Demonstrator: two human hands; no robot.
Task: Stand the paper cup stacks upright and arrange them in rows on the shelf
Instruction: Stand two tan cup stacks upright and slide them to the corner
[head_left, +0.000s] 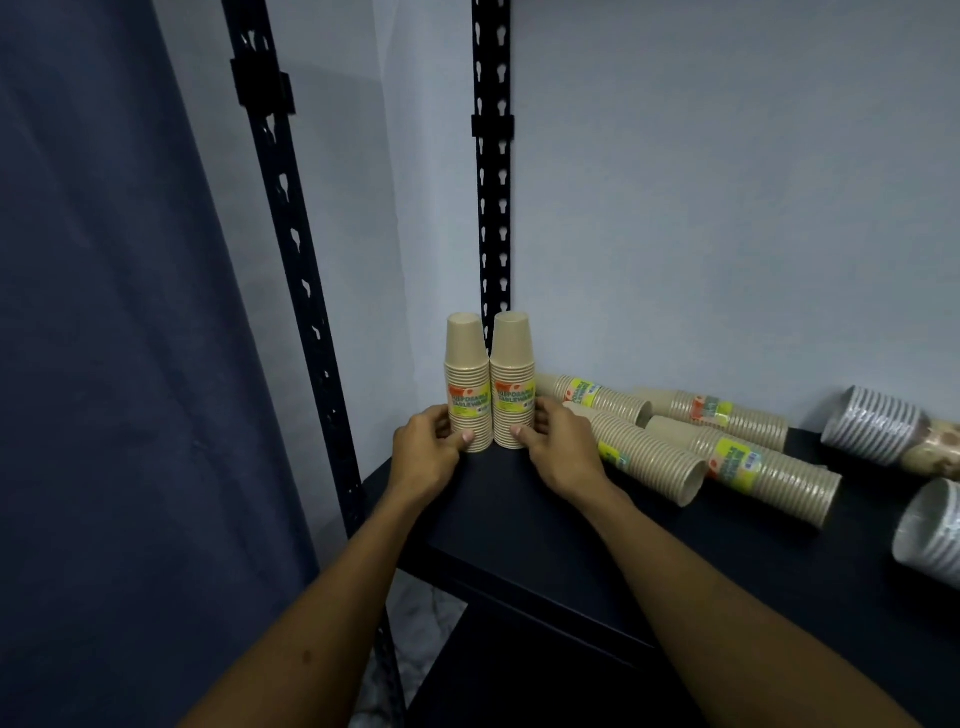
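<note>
Two beige paper cup stacks with yellow labels stand upright side by side in the shelf's back left corner. My left hand (428, 447) grips the base of the left stack (466, 374). My right hand (556, 447) grips the base of the right stack (513, 371). Several more beige stacks (743, 462) lie on their sides to the right along the wall. The nearest lying stack (649, 460) rests just beside my right wrist.
The shelf board (498, 514) is dark, with black slotted uprights (491, 208) at the back corner and front left. Two silver-white striped cup stacks (878, 423) lie at the far right. A pale wall backs the shelf; a blue curtain (104, 364) hangs left.
</note>
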